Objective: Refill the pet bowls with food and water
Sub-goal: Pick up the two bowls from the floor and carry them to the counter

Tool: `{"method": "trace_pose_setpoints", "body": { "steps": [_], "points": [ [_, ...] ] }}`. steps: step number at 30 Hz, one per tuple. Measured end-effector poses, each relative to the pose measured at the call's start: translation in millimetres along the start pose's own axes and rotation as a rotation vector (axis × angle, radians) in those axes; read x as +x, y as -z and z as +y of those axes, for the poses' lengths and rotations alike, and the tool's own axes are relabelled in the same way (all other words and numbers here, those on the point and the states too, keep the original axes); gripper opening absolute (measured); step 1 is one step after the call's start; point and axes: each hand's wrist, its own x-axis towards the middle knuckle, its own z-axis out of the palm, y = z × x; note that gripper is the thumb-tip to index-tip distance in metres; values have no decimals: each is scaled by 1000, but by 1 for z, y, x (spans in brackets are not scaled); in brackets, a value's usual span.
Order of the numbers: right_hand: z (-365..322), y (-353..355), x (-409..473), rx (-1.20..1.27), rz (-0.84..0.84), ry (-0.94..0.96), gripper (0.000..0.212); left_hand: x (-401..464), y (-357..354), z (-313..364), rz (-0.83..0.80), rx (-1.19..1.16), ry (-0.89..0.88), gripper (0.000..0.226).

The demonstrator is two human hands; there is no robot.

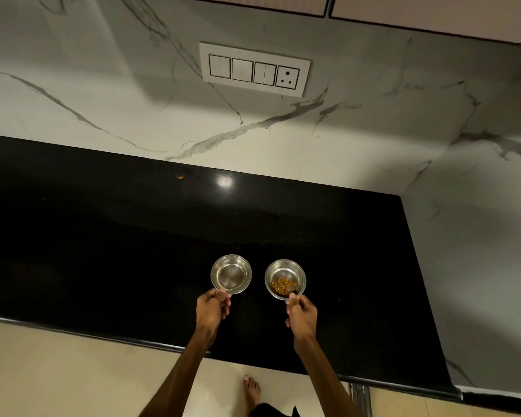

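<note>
A: Bowls, two steel ones, side by side on the black surface point(103, 236), near its front edge, apart from each other.

B: Which is which?

A: Left bowl point(231, 273) looks like it has clear liquid or is bare, can't tell. Right bowl point(285, 279) has a small heap of brown kibble point(282, 286) toward its near side.

B: Orientation?

A: Both upright, mouths facing up. Round, so no long axis to give.

B: Hands?

A: Left hand point(211, 310) pinches the near rim of the left bowl, fingers point(223, 291) curled over the edge. Right hand point(302, 314) does the same on the near rim of the right bowl, thumb on the lip. Both forearms reach in from the bottom of the frame.

B: Lifted or resting?

A: Can't tell, bowls look to sit on the surface.

B: Anything else?

A: White marble-look wall point(133, 100) behind with a switch panel point(254, 69), three switches and one socket. Bare foot point(251, 389) on the pale floor point(57, 371) below the surface edge.
</note>
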Motion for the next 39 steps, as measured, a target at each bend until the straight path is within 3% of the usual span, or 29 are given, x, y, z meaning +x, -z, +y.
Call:
{"method": "trace_pose_setpoints", "body": {
  "steps": [15,29,39],
  "points": [
    [8,4,12,-42,0,-23,25,14,-2,-11,20,56,6,27],
    [10,14,5,-79,122,-29,26,6,-4,-10,63,107,-12,31],
    [-2,21,-5,-45,93,90,29,-20,-4,3,145,95,4,38]
  ]
}}
